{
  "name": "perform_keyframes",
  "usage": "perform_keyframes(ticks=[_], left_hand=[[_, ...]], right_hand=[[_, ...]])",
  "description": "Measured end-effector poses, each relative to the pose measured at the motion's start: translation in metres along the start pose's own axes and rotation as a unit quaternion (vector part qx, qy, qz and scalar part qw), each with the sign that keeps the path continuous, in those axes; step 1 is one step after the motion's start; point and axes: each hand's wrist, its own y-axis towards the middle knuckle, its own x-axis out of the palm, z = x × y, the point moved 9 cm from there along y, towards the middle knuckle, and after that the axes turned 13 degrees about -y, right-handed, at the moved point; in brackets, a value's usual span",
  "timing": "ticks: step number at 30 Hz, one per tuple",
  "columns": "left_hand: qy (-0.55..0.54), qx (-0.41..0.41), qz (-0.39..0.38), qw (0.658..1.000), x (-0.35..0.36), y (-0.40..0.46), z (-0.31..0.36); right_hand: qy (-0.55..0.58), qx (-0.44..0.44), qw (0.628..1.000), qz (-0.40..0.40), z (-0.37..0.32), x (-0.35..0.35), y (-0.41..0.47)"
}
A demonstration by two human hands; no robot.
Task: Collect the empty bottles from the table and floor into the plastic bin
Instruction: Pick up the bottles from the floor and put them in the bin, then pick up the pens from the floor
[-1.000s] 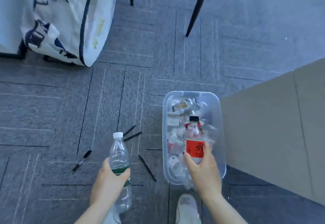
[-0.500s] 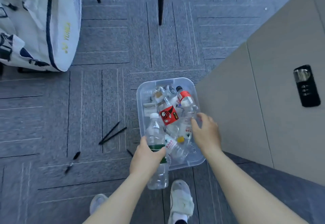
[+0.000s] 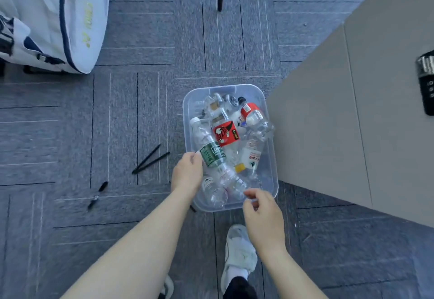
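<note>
The left hand (image 3: 187, 173), grip loosely apart, touches the green-labelled bottle (image 3: 209, 149) lying diagonally in the plastic bin (image 3: 273, 176); the right hand (image 3: 264, 214) is empty, fingers curled.

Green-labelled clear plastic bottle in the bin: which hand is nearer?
Left. The left hand is right against the green-labelled clear plastic bottle, beside its label; the right hand is apart, at the clear plastic bin's near rim.
</note>
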Motion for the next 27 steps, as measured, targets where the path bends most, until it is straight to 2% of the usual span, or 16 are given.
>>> perform_keyframes(ticks=[6,13,17,22,27], left_hand=[[0.103,-0.041,-0.004,0.994,-0.065,-0.019,-0.081],[0.141,-0.045,0.026,0.989,-0.143,0.027,-0.149],[0.176,-0.031,0.049,0.983,-0.163,0.084,-0.188],[0.253,0.054,0.071,0.963,-0.146,0.174,-0.211],[0.387,0.142,0.074,0.908,-0.09,0.257,-0.218]], right_hand=[[-0.034,-0.073,0.994,-0.069,-0.068,0.054,-0.02],[-0.171,-0.116,0.965,-0.159,-0.128,0.193,0.003],[-0.24,-0.077,0.952,-0.176,-0.107,0.278,0.04],[-0.344,-0.06,0.928,-0.13,-0.061,0.363,0.095],[-0.46,-0.111,0.877,-0.082,-0.032,0.412,0.136]])
